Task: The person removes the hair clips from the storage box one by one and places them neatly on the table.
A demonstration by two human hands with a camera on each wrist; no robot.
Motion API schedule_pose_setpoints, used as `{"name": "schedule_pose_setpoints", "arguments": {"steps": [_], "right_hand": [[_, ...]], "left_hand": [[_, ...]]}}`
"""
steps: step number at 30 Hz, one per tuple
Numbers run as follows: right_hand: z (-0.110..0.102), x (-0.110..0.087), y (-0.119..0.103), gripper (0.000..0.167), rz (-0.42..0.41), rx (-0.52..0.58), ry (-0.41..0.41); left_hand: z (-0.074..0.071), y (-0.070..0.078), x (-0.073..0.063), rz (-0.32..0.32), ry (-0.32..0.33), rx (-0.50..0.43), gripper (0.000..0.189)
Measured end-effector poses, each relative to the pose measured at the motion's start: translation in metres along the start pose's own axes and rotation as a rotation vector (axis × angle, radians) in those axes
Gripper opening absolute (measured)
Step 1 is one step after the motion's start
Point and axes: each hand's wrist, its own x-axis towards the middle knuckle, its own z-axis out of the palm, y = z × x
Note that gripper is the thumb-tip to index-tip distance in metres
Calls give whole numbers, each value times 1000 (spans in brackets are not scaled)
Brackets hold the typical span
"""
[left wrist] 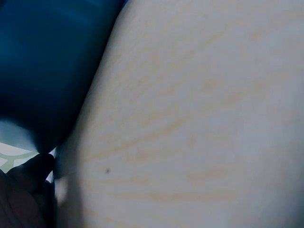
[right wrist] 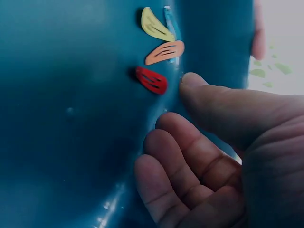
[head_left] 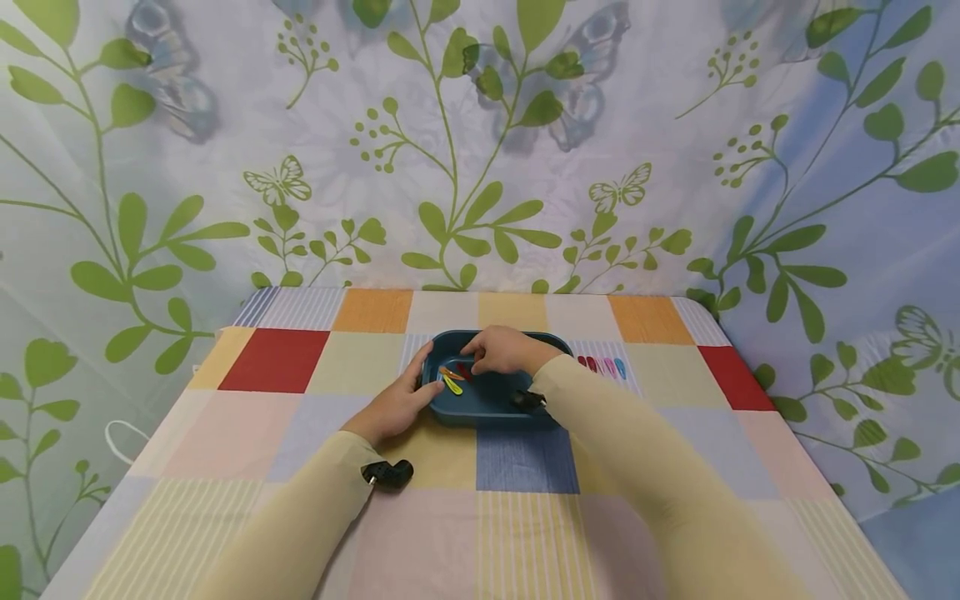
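A dark blue plastic basin [head_left: 457, 408] stands on the table. My left hand [head_left: 397, 404] grips its left side, thumb over the rim and fingers along the outer wall. Over the basin's inside reaches my right hand [head_left: 502, 350], fingers loosely bent and nothing between thumb and fingertips. Close to those fingertips lies a red hair clip [right wrist: 152, 80] on the basin floor. Beside it are an orange hair clip [right wrist: 165, 52] and a yellow hair clip [right wrist: 154, 24]. A light blue clip [right wrist: 170, 19] lies partly under these two.
To the right of the basin, several hair clips [head_left: 600, 367] in reds, pinks and blue lie in a row, partly hidden by my right arm. A patchwork cloth [head_left: 525, 462] covers the table. Behind hangs a leaf-patterned curtain [head_left: 480, 150]. A white cable [head_left: 120, 442] loops at the left edge.
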Motion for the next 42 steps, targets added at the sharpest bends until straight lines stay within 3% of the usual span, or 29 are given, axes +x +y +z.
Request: {"name": "schedule_pose_setpoints", "arguments": {"steps": [9,19,42], "right_hand": [[11,10,6,49,-8,23,-35],[19,17,8,46,-27,9,-11],[21,16,5,42,-23,23,-35]], "left_hand": [[0,1,1,0,7,1,78],[0,-1,1,-2,17,7,78],[2,-2,2,19,20,4,77]]}}
